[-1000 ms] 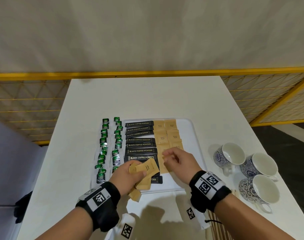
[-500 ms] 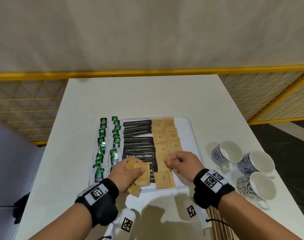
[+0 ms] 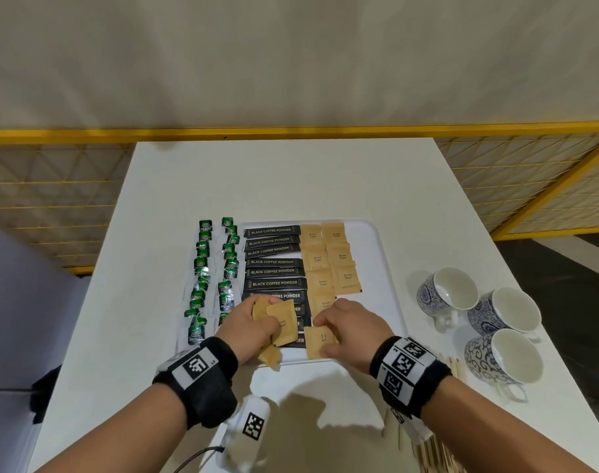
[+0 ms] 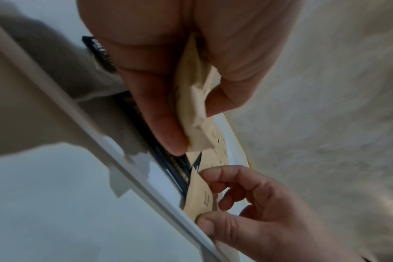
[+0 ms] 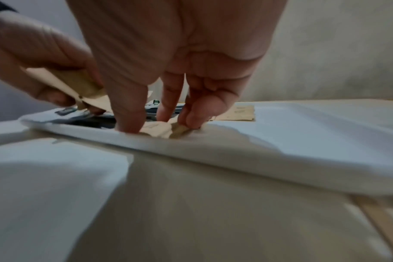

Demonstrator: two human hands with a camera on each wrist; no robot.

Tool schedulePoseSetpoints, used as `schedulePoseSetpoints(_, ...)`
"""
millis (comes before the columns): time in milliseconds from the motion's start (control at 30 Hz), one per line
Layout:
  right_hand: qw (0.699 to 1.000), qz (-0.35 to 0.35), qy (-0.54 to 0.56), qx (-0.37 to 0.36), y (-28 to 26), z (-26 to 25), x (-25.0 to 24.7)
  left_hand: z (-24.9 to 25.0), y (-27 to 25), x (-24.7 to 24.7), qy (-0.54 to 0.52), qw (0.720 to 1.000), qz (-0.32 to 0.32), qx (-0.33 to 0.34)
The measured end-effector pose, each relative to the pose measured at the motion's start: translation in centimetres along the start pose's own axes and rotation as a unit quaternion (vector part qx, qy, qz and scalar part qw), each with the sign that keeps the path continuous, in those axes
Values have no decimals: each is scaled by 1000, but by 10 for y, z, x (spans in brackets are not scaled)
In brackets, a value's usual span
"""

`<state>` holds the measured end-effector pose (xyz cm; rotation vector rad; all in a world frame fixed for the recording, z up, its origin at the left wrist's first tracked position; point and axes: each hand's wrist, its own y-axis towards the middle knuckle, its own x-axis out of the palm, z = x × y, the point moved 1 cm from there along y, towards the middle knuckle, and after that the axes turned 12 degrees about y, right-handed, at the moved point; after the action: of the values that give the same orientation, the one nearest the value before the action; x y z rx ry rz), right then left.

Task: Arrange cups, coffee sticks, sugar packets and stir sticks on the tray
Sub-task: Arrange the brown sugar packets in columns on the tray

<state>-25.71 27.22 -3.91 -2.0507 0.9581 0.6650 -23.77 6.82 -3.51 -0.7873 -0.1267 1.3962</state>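
Observation:
A white tray [image 3: 383, 254] holds a column of black coffee sticks [image 3: 274, 271] and two columns of brown sugar packets [image 3: 329, 257]. My left hand [image 3: 267, 322] hovers over the tray's near left part and grips a bundle of sugar packets [image 3: 282, 324], pinched between thumb and fingers in the left wrist view [image 4: 198, 109]. My right hand [image 3: 325, 336] pinches one sugar packet [image 3: 317, 343] lying at the tray's near edge, thumb and fingertips [image 5: 128, 122] on its edges. Three blue-patterned cups [image 3: 448, 295] stand on the table right of the tray.
Two rows of green tea bags [image 3: 216, 271] lie on the white table [image 3: 291, 179] left of the tray. Wooden stir sticks [image 3: 456, 367] lie by my right wrist. A yellow mesh fence [image 3: 530, 179] borders the table's far side.
My right hand has drawn back from the middle of the sugar column to the tray's near edge, where a packet now lies under its fingers. The left hand keeps its bundle.

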Motion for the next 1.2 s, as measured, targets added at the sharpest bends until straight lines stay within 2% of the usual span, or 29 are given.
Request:
schedulePoseSetpoints(300,1000,1,1,21,1,-2,-6,-1,-5,-1,-20,1000,0,-5)
schedulePoseSetpoints(400,994,21,104,40,-5,8,-13,-3,-5,-1,-38,999,2,-14)
schedulePoseSetpoints(500,953,109,265,96,-10,23,-24,-2,-5,-1,-67,997,-2,-24)
schedulePoseSetpoints(600,915,189,326,142,-9,33,-33,0,-5,0,-96,995,-2,-31)
schedulePoseSetpoints(733,870,221,401,180,-3,34,-33,2,-6,2,-110,993,-1,-35)
schedulePoseSetpoints(800,858,222,420,193,0,33,-31,1,-5,1,-115,993,1,-39)
schedulePoseSetpoints(967,862,231,403,204,10,41,-25,0,-4,1,-118,992,2,-40)
schedulePoseSetpoints(1133,920,228,239,210,11,47,-26,0,-4,1,-126,991,1,-32)
schedulePoseSetpoints(1200,929,223,210,207,7,46,-27,0,-4,2,-132,991,1,-29)
